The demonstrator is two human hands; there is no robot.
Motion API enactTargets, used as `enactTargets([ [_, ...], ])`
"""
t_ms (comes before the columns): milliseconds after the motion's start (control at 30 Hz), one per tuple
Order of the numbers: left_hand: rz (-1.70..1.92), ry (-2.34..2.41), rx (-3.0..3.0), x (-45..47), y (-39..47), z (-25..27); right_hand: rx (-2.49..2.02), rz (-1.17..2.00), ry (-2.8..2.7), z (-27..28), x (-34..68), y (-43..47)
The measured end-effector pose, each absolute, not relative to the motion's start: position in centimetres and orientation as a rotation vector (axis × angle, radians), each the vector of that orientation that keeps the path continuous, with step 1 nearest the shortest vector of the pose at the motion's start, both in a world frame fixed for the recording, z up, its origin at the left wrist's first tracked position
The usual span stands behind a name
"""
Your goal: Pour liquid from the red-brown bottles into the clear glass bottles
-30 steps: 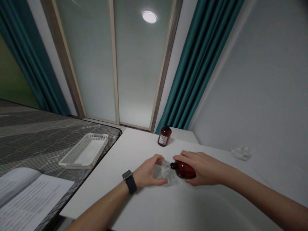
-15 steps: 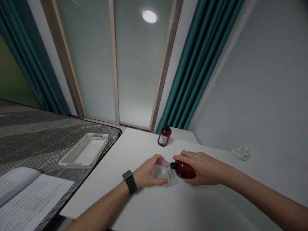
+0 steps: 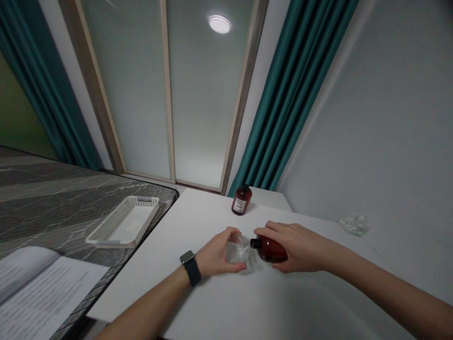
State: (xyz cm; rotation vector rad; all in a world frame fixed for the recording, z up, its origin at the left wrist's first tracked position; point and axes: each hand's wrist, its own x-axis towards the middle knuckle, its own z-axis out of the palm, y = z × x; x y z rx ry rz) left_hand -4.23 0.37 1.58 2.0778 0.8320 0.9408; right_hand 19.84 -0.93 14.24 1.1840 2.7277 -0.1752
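Observation:
My left hand, with a dark watch on its wrist, curls round a crumpled clear plastic bag low over the white table. In my right hand lies a brown bottle, tipped on its side. Its black neck points left at the mouth of the bag, close to the plastic; whether they touch I cannot tell. My right fingers wrap the bottle's body and hide its base. Behind both hands a second brown bottle with a white label and dark cap stands upright.
Crumpled clear plastic lies at the right of the white table, by the wall. On the patterned surface to the left are a white perforated basket and an open book. Teal curtains flank a sliding glass door.

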Motion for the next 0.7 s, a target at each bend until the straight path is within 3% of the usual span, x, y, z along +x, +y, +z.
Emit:
enactTargets([
  [700,0.997,0.73,1.966,-3.99,0.61,0.69,1.243,-0.232,2.807,13.95,19.93,-1.13],
])
